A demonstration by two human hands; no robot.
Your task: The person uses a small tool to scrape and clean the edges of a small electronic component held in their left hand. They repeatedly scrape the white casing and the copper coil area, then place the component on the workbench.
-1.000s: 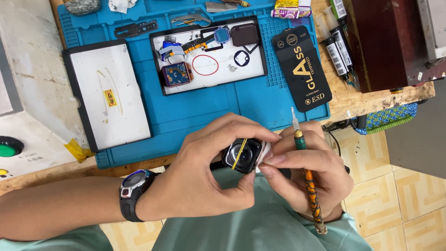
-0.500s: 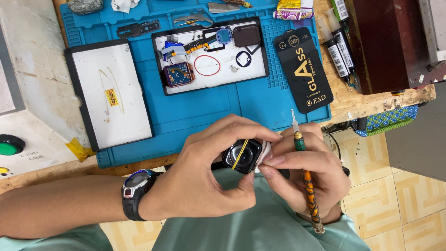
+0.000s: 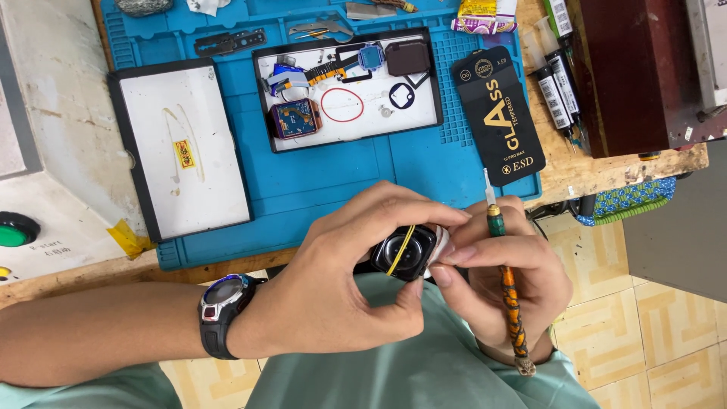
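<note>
The left hand [image 3: 341, 291] pinches a black watch body [image 3: 404, 252] between thumb and fingers, just below the blue mat [image 3: 326, 182] edge; a yellow band [image 3: 400, 250] crosses it. The right hand [image 3: 507, 280] touches its right side, fingers closed around a pick [image 3: 506, 291]

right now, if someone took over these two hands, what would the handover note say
Left hand: pinches the smartwatch body, back side up, yellow rubber band across it.
Right hand: steadies the watch's edge with its fingertips, holding a thin tool with an orange patterned handle, tip up.
White parts tray on the blue mat: circuit module, red ring, small parts.
Done: watch apart, band on. Left: parts still in the tray.
</note>
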